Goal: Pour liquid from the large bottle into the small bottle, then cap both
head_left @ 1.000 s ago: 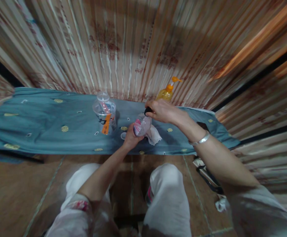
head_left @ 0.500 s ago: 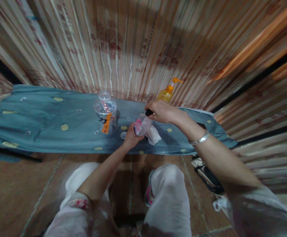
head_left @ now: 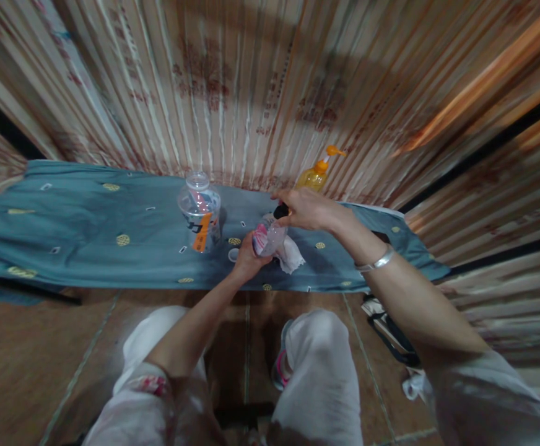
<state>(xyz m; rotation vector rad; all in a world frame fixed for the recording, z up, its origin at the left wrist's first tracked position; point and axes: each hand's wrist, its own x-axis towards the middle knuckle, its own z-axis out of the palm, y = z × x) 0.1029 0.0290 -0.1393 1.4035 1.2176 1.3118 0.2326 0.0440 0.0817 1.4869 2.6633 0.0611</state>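
My left hand (head_left: pixel 246 261) is wrapped round the lower part of a small clear bottle with a pink label (head_left: pixel 269 236), tilted over the blue cloth (head_left: pixel 88 238). My right hand (head_left: pixel 308 209) is closed on a small black piece (head_left: pixel 280 211) at the bottle's top end. A crumpled white tissue (head_left: pixel 291 254) lies under and beside the bottle. A small white cap (head_left: pixel 233 254) rests on the cloth just left of my left hand.
A clear plastic jar with an orange label (head_left: pixel 199 212) stands on the cloth to the left. A yellow pump bottle (head_left: pixel 315 173) stands against the striped curtain behind. My knees are below, and a dark bag (head_left: pixel 391 334) lies on the floor at right.
Both hands have stayed on the small bottle. My right hand has shifted very slightly at the bottle's top.
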